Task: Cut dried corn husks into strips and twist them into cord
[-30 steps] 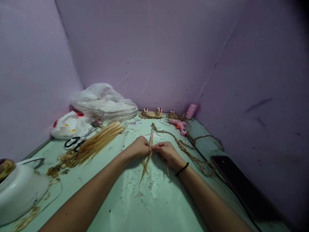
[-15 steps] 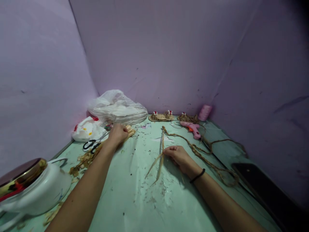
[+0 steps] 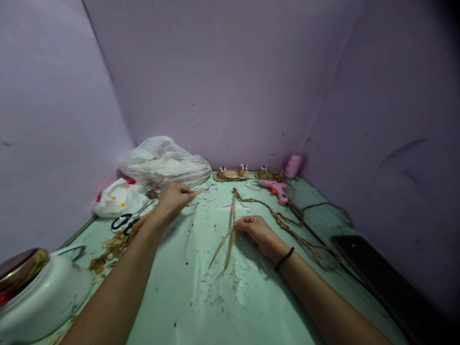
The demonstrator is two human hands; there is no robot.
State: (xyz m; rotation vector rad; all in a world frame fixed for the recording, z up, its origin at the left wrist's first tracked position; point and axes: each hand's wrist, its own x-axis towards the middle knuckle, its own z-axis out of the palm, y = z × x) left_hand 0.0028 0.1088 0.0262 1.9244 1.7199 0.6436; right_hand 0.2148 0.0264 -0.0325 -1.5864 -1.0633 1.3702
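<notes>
My right hand [image 3: 256, 230] is closed in a pinch on a thin straw-coloured braid [image 3: 234, 211], where two loose strands fan out below the fingers toward me. The braid's far end joins a longer brown twisted fibre cord [image 3: 268, 207] that runs off to the right. To the left, my left hand [image 3: 174, 199] is closed with a pale dry fibre strip [image 3: 199, 192] poking out past its fingertips. Under and behind that forearm lie brown fibre scraps [image 3: 114, 248] and black-handled scissors [image 3: 124, 222], partly covered.
At the back are a clear plastic bag [image 3: 167, 163], woven slippers [image 3: 232, 176], a pink glue gun [image 3: 275, 188] and a pink thread spool [image 3: 293, 166]. A white pot [image 3: 53, 292] stands front left, a dark phone [image 3: 373, 273] right. Walls close three sides.
My left hand has shifted slightly right over the table, and a single strip now shows at its fingers instead of a bundle. My right hand keeps its pinch. The view has turned slightly right.
</notes>
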